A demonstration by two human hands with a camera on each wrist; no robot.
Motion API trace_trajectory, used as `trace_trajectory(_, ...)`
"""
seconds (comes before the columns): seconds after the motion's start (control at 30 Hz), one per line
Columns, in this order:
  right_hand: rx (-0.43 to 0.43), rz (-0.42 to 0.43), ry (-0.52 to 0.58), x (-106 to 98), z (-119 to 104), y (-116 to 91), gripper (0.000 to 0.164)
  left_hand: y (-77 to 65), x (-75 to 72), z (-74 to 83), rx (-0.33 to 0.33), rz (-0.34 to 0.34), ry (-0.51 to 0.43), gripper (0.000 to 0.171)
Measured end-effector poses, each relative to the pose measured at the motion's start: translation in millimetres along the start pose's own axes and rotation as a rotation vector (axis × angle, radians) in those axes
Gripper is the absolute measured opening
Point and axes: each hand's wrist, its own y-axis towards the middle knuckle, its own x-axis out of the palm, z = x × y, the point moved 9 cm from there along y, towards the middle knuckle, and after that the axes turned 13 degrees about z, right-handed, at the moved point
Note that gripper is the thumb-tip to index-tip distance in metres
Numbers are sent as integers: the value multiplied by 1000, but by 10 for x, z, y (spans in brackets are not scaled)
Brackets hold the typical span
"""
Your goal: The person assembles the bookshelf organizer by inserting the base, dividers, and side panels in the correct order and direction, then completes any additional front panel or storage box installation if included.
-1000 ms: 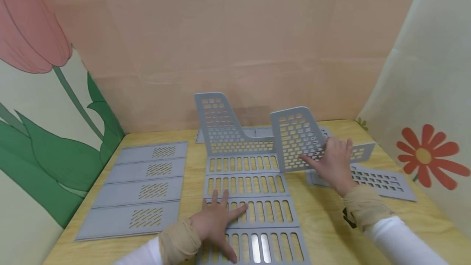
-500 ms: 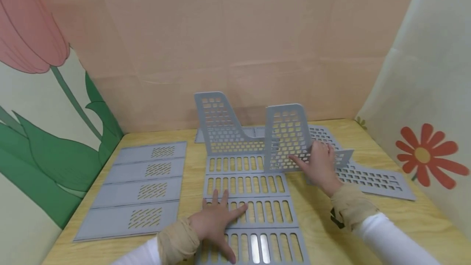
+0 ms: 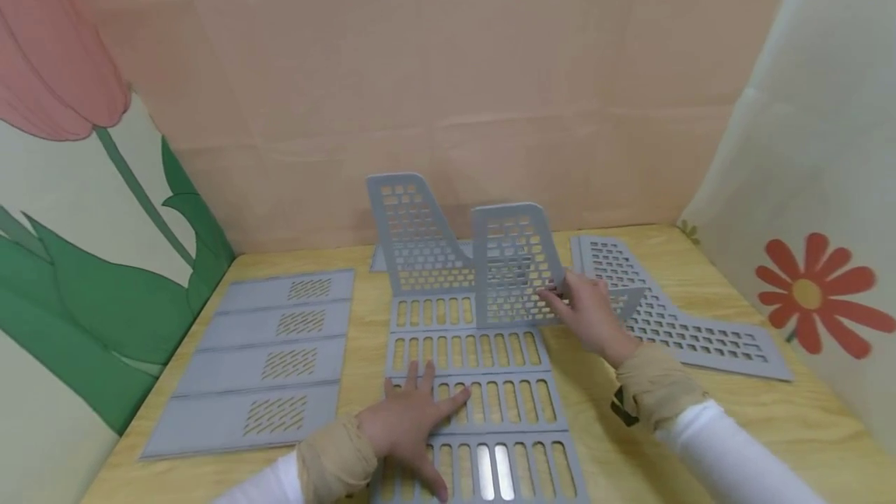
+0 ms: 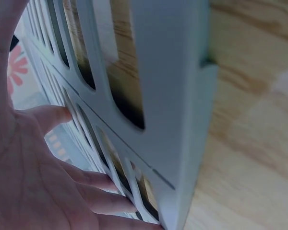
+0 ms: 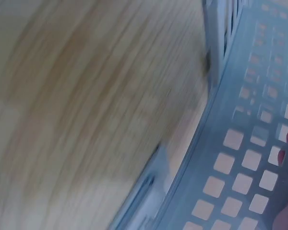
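While a grey upright side panel with a grid of rectangular holes [image 3: 516,286] is pinched by the right hand [image 3: 591,313], a long grey slotted base panel [image 3: 483,374] is pressed flat by the left hand [image 3: 406,426]. Hands well apart. Left: fingers spread, base panel touched by the fingertips in the wrist view, nothing gripped. Right: sloping edge of the side panel clamped, thumb seen on the near face.

Held side panel is kept upright over the far end of the base, right half; its tall part is turned toward the left, its low tail passed behind the hand to the right. Contact between its lower edge and the base cannot be told.

Behind it, a matching grey perforated L-shaped panel [image 3: 423,255] is stood along the base's far edge, partly covered by the held one. How it is fixed cannot be seen.

To the right, grey perforated L-shaped plates [image 3: 665,317] are laid flat. To the left, a grey four-section folding sheet with diagonal slits [image 3: 231,364] is laid flat, apart from the base. All of it is carried by a pale wood-grain table [image 3: 602,418], backed by a peach-coloured sheet [image 3: 448,84].
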Motion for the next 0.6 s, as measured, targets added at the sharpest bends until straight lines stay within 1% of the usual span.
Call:
trace_trajectory(0.07,-12,4,15,73,-74,19,14,-8,-11,2,3,1,1,127)
trace_trajectory(0.13,-2,-4,24,152,-140,43,13,-8,-19,5,8,3,4,126)
trace_trajectory(0.23,27,-52,39,316,-253,67,14,-3,-27,10,18,7,17,127)
trace_trajectory(0.3,63,-68,65,419,-336,78,15,4,-33,11,26,13,24,127)
trace_trajectory(0.4,106,-57,94,540,-474,92,16,19,-37,15,38,15,26,127)
trace_trajectory(0.47,115,-47,105,631,-580,100,16,27,-40,13,40,13,21,127)
trace_trajectory(0.6,121,-53,134,858,-823,106,14,29,-33,1,38,9,24,127)
